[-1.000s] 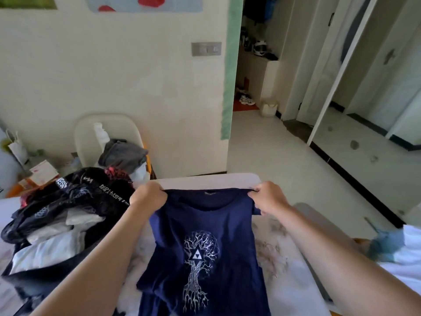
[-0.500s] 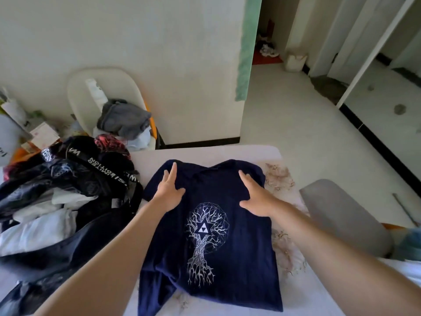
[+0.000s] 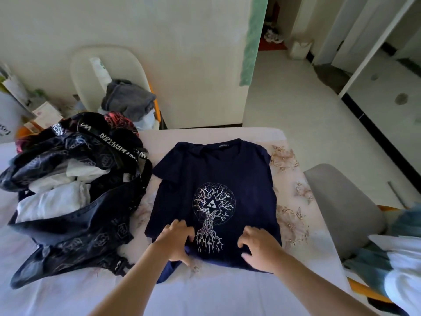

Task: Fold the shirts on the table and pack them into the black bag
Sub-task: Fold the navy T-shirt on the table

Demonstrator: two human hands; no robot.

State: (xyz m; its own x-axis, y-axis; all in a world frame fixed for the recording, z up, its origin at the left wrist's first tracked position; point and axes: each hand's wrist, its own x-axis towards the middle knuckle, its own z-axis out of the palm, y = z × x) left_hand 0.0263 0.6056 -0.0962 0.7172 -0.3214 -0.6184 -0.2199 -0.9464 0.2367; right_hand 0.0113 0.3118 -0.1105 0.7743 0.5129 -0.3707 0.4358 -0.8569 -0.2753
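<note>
A navy shirt [image 3: 216, 179] with a white tree print lies face up on the table [image 3: 205, 293], its sides tucked in and its collar at the far end. My left hand [image 3: 175, 242] and my right hand [image 3: 259, 247] are both at its near hem, fingers curled on top and thumbs at the edge, gripping the cloth. The hem is slightly lifted under my left hand. To the left, the black bag [image 3: 91, 224] lies open with folded white shirts [image 3: 52, 201] inside, and its lettered strap hangs over the rim.
A grey chair [image 3: 341, 208] stands against the table's right side. More blue and white clothes [image 3: 405, 258] lie at the far right. Behind the table, a white chair [image 3: 91, 65] holds a grey garment [image 3: 127, 99]. Papers and boxes sit at the far left.
My hands laid the shirt down on the table, flattened its chest, then slid back from the collar to the near hem. The camera has tilted downward.
</note>
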